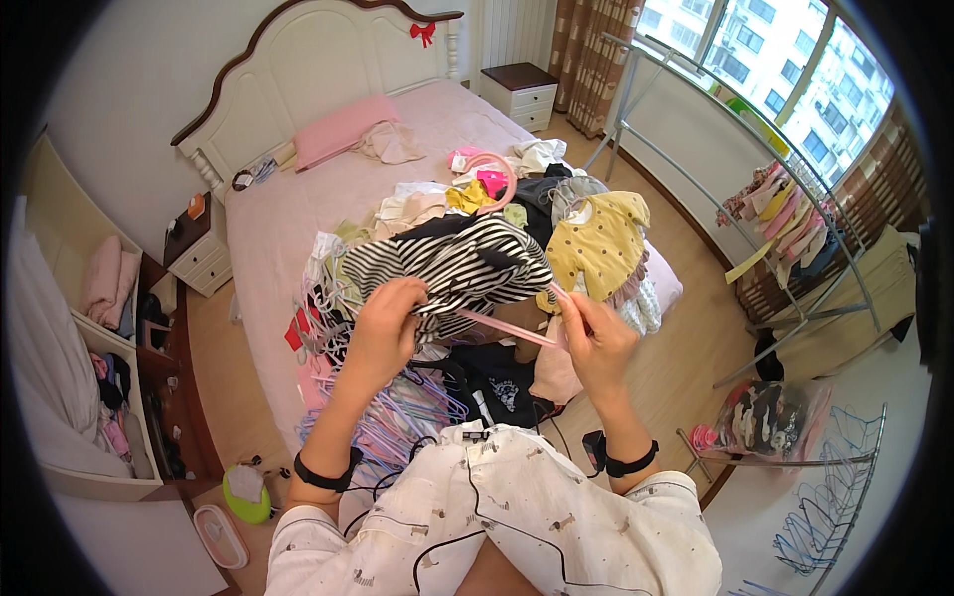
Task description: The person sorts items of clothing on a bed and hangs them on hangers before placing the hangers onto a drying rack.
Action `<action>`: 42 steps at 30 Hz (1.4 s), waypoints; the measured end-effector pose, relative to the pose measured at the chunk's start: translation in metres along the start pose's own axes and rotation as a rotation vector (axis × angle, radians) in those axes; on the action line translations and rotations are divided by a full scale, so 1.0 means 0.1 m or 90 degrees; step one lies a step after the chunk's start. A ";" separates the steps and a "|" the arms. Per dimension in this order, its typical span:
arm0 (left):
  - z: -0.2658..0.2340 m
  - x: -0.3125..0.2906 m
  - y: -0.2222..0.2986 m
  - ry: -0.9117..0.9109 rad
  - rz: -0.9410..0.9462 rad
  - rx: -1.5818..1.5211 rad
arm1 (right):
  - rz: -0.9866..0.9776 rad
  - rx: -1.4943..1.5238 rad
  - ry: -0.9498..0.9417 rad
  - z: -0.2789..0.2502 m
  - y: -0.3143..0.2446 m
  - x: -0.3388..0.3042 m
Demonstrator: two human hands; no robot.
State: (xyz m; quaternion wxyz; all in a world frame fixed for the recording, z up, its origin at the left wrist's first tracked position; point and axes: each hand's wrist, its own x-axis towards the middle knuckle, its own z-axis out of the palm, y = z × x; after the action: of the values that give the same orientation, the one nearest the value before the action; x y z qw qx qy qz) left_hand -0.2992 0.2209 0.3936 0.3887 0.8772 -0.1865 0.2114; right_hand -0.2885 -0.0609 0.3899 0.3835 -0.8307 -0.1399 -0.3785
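My left hand (388, 316) pinches the striped garment (452, 258); my right hand (599, 340) grips a pink hanger (505, 328) by its corner. The garment spreads between and just beyond them, above the bed (263, 253).

Bright, soft daylight through a fisheye lens
Daylight comes from the window (803, 62) at upper right, the palest area, yet the building (740, 45) outside reads clearly. Shadows are soft, deepest among the heaped clothes (419, 210). The striped garment (437, 256) looks fairly crisp; the cabinet (72, 199) at left bends toward a blackened rim.
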 end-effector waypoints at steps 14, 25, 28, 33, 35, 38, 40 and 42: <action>-0.36 0.03 0.38 -0.318 0.087 -0.232 | 0.004 0.121 0.039 0.11 0.26 -0.08; -0.90 0.10 -0.55 0.089 -0.281 -0.125 | -0.109 0.132 0.012 -0.06 0.42 -0.07; -0.84 0.03 -0.69 -0.073 -0.435 -0.478 | -0.107 0.123 0.008 -0.10 0.42 -0.05; -0.69 -0.17 -0.92 -0.043 -0.310 -0.375 | -0.033 0.122 -0.005 -0.12 0.57 -0.13; -0.65 -0.23 -0.88 0.036 -0.269 -0.294 | 0.020 0.130 -0.003 -0.17 0.58 -0.17; -0.69 -0.28 -0.79 0.119 -0.263 -0.231 | 0.087 0.145 0.004 -0.20 0.61 -0.20; -0.74 -0.26 -0.70 0.025 -0.279 -0.228 | 0.064 0.138 0.002 -0.20 0.59 -0.19; -0.77 -0.23 -0.69 -0.073 -0.313 -0.235 | 0.034 0.124 -0.013 -0.20 0.59 -0.19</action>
State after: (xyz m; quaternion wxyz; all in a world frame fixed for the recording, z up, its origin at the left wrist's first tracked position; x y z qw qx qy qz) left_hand -0.3018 0.3266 0.3867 0.5698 0.8210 -0.0256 0.0241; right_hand -0.2811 -0.1138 0.3528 0.4708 -0.7968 -0.1581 -0.3442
